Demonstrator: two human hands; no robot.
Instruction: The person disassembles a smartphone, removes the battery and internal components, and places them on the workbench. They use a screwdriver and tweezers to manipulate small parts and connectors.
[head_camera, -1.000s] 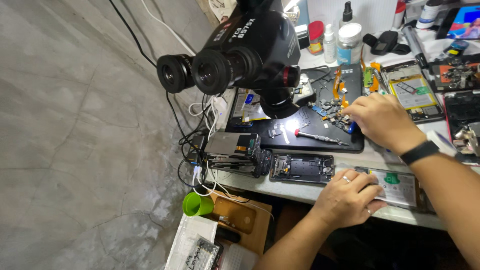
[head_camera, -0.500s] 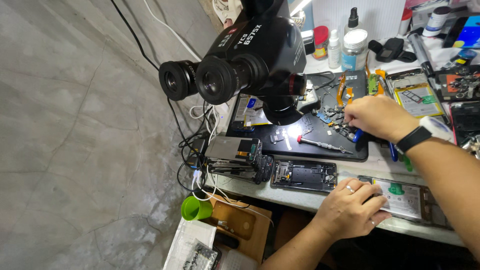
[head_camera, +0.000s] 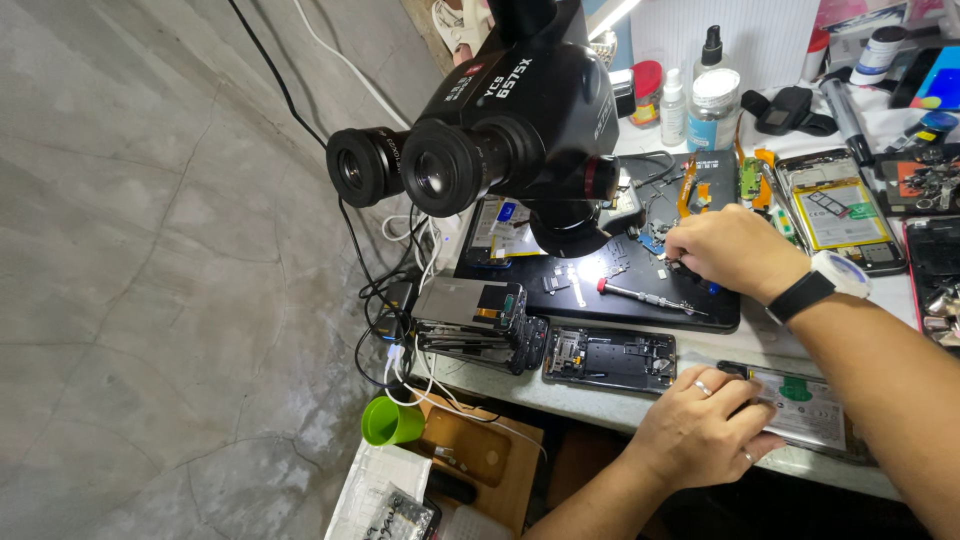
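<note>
Under the microscope (head_camera: 520, 110), on the black mat (head_camera: 600, 290), my right hand (head_camera: 735, 250) pinches its fingertips over small parts near a screwdriver (head_camera: 645, 296). At the tabletop (head_camera: 590, 405) edge, my left hand (head_camera: 700, 435) lies flat, fingers spread, on an opened phone (head_camera: 800, 415); another phone (head_camera: 610, 358) lies beside it.

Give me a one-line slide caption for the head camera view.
Left hand rests on an opened phone; right hand works on the black mat under a stereo microscope.
</note>
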